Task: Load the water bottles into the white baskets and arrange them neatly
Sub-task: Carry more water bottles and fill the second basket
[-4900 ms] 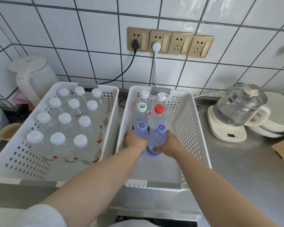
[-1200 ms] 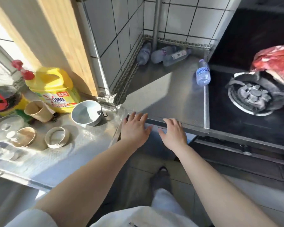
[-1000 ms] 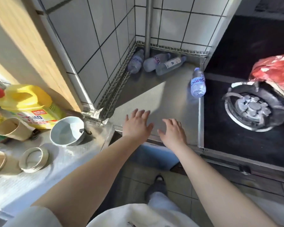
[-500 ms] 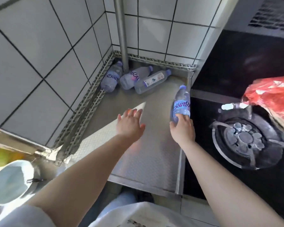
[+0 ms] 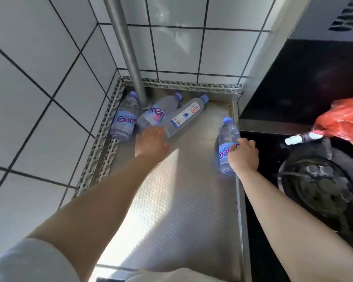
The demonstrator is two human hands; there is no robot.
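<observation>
**Steel counter, four bottles, both hands out**

Steel patterned counter (image 5: pixel 177 200) fills the middle of the frame, sunlit in a diagonal band.

Right hand (image 5: pixel 243 157), centre right: fingers curled round a clear bottle with a purple label (image 5: pixel 227 143), gripping it near the lower body. Bottle stands roughly upright at the counter's right edge, lilac cap pointing to the top of the frame. Whether its base touches the steel, cannot tell.

Left hand (image 5: pixel 151 143), just left of centre: reaching forward, palm down, fingers extended and relaxed, holding nothing. Fingertips are at the base ends of two bottles lying on their sides; actual contact unclear.

Bottle cluster, upper centre, in the tiled corner:
- one purple-labelled bottle (image 5: pixel 125 119) against the left wall trim, cap away from the viewer;
- a second purple-labelled bottle (image 5: pixel 158 113) beside it, angled, cap toward the back wall;
- a white-labelled bottle (image 5: pixel 186 116) with a blue cap, touching the second one, angled toward the upper right.

Metal pipe (image 5: pixel 128 51) rises from the corner between the first two bottles. White wall tiles (image 5: pixel 39 78) with dark grout cover the left and back.

Right side of frame: black hob with a gas burner (image 5: pixel 318 186), lower right. Red plastic bag (image 5: pixel 346 121) at the right edge.

White baskets do not appear in this view.
</observation>
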